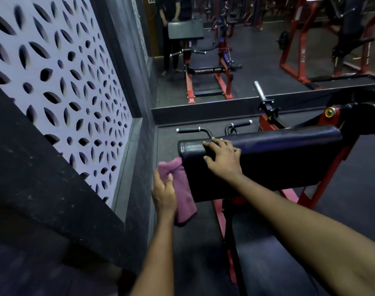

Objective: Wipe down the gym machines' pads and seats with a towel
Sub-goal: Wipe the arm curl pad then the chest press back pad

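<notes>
Presently a pink towel [183, 195] is held in the left hand [164, 193]. Its fingers [161, 182] are curled round the upper part of the cloth and bunch it there, while the lower part hangs loose below the palm. The towel is found at the left end of the machine's black pad [278, 159], right against that end's side edge; whether it actually touches cannot be told.

The right hand [223, 159] is laid on top of the pad near its left end. Its digits are spread and bent only slightly over the rounded upper edge, and nothing is grasped in it.

Behind the pad, two black-gripped handles [191, 130] are seen, one to each side of a central post. The pad is carried on a red frame [310, 195], which stands on the dark floor [342, 189]. A black seat [267, 263] is visible lower down, beneath the right forearm.

A patterned wall panel [54, 71] with leaf-shaped cut-outs is seen on the left. Ahead, the machine and other red equipment are reflected in a mirror [257, 60].
</notes>
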